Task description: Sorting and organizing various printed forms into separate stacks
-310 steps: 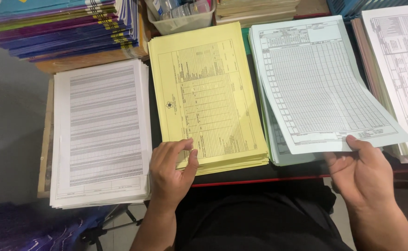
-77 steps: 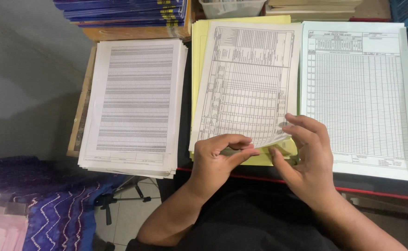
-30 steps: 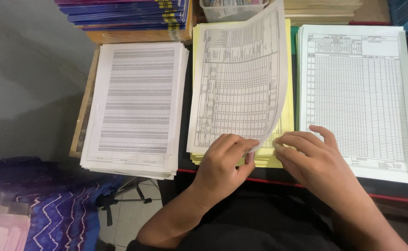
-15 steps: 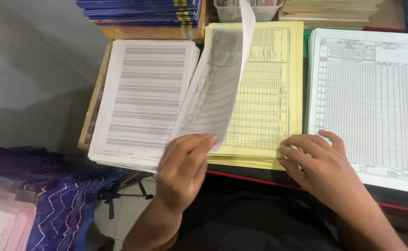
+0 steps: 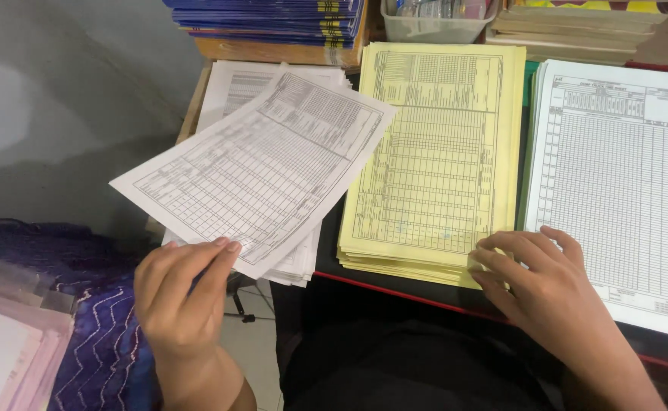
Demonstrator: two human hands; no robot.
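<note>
My left hand [image 5: 183, 293] pinches the near edge of a white printed form sheet [image 5: 262, 167], held tilted in the air above the left white paper stack [image 5: 231, 85]. That stack is mostly hidden under the sheet. My right hand [image 5: 547, 285] rests with fingers spread on the near right corner of the yellow form stack [image 5: 433, 152] in the middle. Its fingertips also touch the edge of the white ruled stack [image 5: 623, 183] on the right.
A pile of blue-covered books [image 5: 273, 19] and a clear plastic box [image 5: 437, 21] stand at the back. More paper piles [image 5: 577, 34] lie at the back right. Purple patterned cloth [image 5: 98, 335] and pinkish sheets [image 5: 7, 350] lie low on the left beyond the desk's edge.
The white sheet has left the yellow stack: my left hand carried it leftward over the white stack and it now lies flatter. My right hand has stayed on the yellow stack's corner.
</note>
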